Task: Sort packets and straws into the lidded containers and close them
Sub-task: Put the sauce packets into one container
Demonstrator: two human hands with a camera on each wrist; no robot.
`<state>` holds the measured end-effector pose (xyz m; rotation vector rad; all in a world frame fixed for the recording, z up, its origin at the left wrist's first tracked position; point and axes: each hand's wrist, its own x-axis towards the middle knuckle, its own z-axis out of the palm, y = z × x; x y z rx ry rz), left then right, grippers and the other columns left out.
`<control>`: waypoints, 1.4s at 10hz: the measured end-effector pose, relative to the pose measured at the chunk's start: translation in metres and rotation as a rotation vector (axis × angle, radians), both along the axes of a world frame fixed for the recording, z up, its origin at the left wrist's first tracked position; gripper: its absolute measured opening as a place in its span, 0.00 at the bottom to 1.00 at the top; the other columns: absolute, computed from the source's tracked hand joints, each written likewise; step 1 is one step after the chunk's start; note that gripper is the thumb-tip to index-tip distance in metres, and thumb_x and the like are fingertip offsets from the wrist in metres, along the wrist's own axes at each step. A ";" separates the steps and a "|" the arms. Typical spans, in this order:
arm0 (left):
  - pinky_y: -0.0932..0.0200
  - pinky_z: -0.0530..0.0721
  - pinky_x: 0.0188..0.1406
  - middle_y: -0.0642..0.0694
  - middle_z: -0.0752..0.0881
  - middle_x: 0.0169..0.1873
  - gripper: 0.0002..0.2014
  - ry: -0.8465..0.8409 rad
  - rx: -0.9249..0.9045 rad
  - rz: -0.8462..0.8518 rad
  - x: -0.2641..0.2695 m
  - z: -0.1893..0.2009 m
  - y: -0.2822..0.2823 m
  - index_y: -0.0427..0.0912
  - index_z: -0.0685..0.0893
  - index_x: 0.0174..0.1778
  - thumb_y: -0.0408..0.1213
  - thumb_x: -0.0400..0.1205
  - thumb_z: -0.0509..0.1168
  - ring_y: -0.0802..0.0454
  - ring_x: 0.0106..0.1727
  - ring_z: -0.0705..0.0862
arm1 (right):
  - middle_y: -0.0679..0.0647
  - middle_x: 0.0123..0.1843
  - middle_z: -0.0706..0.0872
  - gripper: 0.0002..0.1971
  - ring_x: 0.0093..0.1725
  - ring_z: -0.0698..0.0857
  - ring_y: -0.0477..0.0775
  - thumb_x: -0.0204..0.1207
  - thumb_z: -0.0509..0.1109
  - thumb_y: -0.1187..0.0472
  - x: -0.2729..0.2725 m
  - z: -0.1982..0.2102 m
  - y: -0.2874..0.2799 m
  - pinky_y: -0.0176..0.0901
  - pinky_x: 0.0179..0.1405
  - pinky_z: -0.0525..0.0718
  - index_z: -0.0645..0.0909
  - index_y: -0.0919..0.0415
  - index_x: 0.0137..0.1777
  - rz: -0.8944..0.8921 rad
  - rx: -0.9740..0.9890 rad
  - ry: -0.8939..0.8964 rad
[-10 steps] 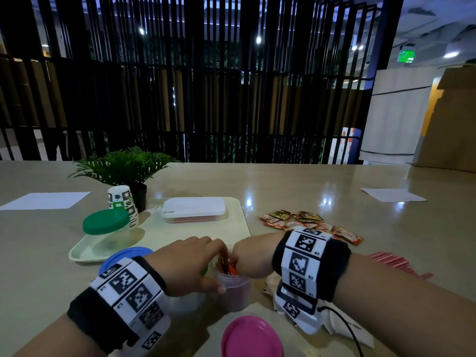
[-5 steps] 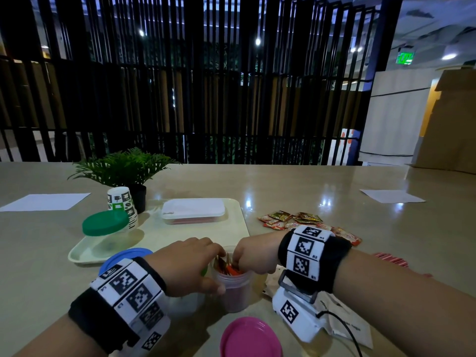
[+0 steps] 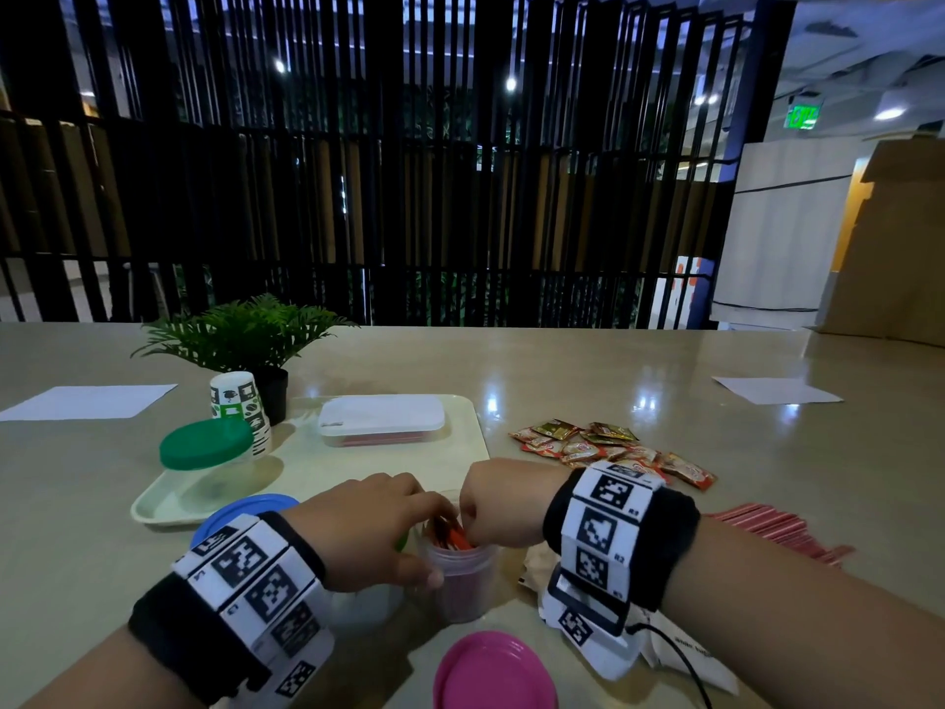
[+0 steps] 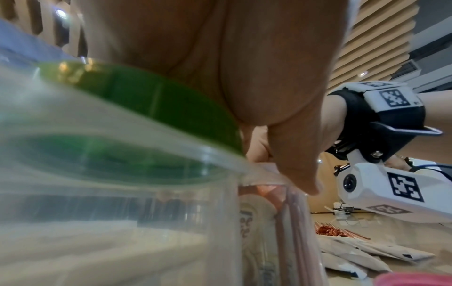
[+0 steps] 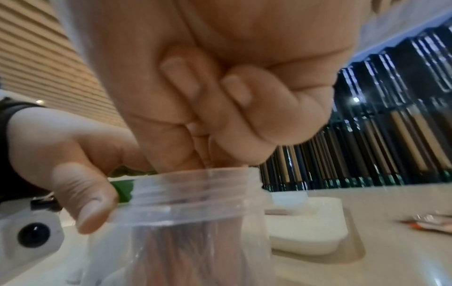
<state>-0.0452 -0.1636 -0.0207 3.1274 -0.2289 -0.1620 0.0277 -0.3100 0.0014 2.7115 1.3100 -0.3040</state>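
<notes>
A small clear jar (image 3: 463,580) stands near the table's front edge with red packets (image 3: 450,537) sticking out of its mouth. My left hand (image 3: 373,529) grips the jar, its thumb (image 5: 80,193) pressed on the near side of the rim (image 5: 195,195). My right hand (image 3: 498,504) hovers over the mouth, fingers curled (image 5: 232,108), its tips down among the packets and hidden there. The jar's pink lid (image 3: 493,672) lies flat just in front. More red and brown packets (image 3: 608,450) lie piled to the right, and red straws (image 3: 772,529) beyond my right forearm.
A cream tray (image 3: 460,452) carries a green-lidded jar (image 3: 207,447) and a white-lidded box (image 3: 381,417). A blue lid (image 3: 245,509) and a second clear jar (image 4: 122,193) with a green lid (image 4: 159,108) sit under my left hand. White sachets (image 3: 685,662) lie below my right wrist. A paper cup (image 3: 238,401) and plant (image 3: 245,330) stand behind the tray.
Both hands stay at the jar's mouth. My right wrist has lifted and shifted slightly left over it.
</notes>
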 end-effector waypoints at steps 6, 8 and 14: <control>0.59 0.69 0.61 0.57 0.70 0.69 0.28 0.008 -0.027 -0.036 0.003 -0.001 0.004 0.76 0.61 0.75 0.63 0.79 0.63 0.55 0.67 0.69 | 0.47 0.38 0.90 0.05 0.31 0.79 0.38 0.80 0.68 0.59 0.065 0.043 -0.052 0.33 0.32 0.72 0.85 0.57 0.47 -0.207 0.439 0.258; 0.57 0.71 0.66 0.59 0.70 0.70 0.27 0.044 -0.037 -0.037 0.004 0.004 0.003 0.76 0.64 0.73 0.62 0.79 0.64 0.56 0.69 0.68 | 0.52 0.36 0.87 0.07 0.20 0.74 0.40 0.79 0.68 0.64 0.135 0.031 -0.083 0.29 0.17 0.69 0.85 0.66 0.52 -0.483 0.375 0.136; 0.55 0.71 0.69 0.63 0.70 0.68 0.26 0.062 -0.074 -0.037 0.006 0.007 0.007 0.77 0.65 0.71 0.65 0.77 0.65 0.60 0.67 0.68 | 0.55 0.70 0.80 0.16 0.63 0.81 0.52 0.81 0.64 0.53 0.245 -0.063 -0.047 0.50 0.70 0.76 0.81 0.51 0.67 -0.556 -0.092 -0.003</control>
